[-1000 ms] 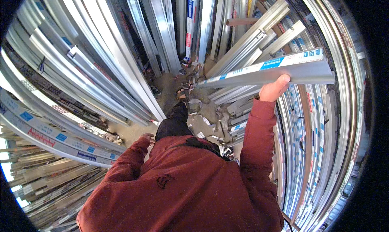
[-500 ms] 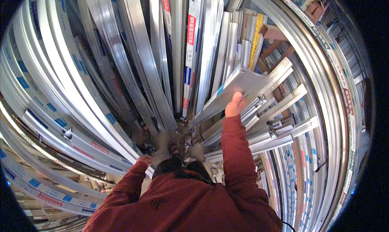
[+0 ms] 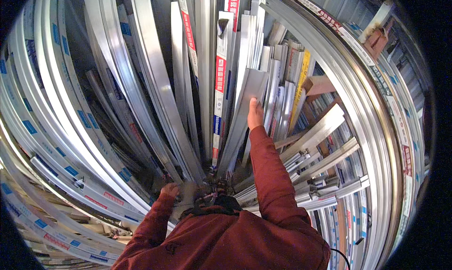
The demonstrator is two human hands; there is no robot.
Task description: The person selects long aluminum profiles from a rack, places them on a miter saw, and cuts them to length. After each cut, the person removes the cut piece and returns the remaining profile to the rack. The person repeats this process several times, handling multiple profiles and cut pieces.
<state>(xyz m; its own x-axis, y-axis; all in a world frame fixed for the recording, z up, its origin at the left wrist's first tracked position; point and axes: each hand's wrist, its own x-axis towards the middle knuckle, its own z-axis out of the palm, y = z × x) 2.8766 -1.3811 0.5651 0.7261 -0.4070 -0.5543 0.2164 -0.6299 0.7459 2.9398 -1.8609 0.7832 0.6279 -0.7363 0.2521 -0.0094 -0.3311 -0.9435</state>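
Left hand (image 3: 169, 191): low beside the body, red sleeve, fingers curled loosely, holding nothing visible. Right hand (image 3: 254, 114): arm raised, fingers closed around the long flat silver aluminium profile (image 3: 246, 110), which stands nearly upright among the leaning stock. Beyond: upright silver metal profiles with red-and-white labels (image 3: 220, 77); curved rows of blue-labelled aluminium profiles (image 3: 61, 110) at left.

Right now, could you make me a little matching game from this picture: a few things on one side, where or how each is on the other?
Things:
1. right hand
2. left hand
3. wooden block
4. yellow strip

Places:
A. low, by the curved rails
B. raised, against a grey metal profile
C. just left of the wooden block
D. upper right, among the rails

Pairs: 1-B, 2-A, 3-D, 4-C
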